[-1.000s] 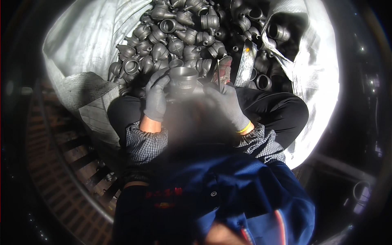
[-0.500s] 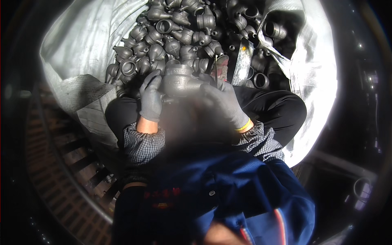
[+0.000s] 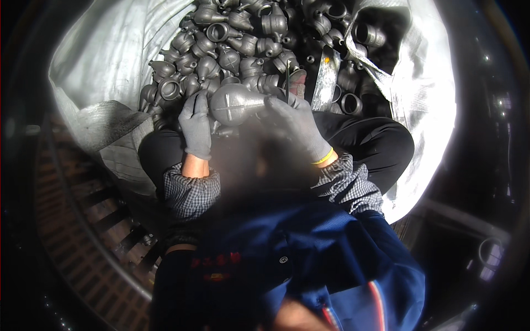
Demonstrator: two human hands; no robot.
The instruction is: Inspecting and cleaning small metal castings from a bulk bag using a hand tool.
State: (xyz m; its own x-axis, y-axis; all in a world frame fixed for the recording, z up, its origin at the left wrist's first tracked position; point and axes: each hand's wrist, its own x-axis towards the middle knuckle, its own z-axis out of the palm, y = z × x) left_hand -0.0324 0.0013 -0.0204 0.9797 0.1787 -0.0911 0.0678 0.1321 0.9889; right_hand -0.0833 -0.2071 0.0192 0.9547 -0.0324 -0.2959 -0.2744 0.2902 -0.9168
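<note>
Grey casting point(image 3: 234, 106) juts left from right grip point(image 3: 301, 124)

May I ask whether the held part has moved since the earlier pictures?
Yes: against the flat metal strip, the held part has turned, mouth rolling away, crossed side facing the camera.

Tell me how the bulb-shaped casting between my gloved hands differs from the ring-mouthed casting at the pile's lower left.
The bulb-shaped casting shows a rounded, closed end with a raised cross; the ring-mouthed casting shows a round opening. The bulb-shaped casting has its neck at the right hand; the ring-mouthed casting lies among others in the pile. Both are gray and look metallic.
</note>
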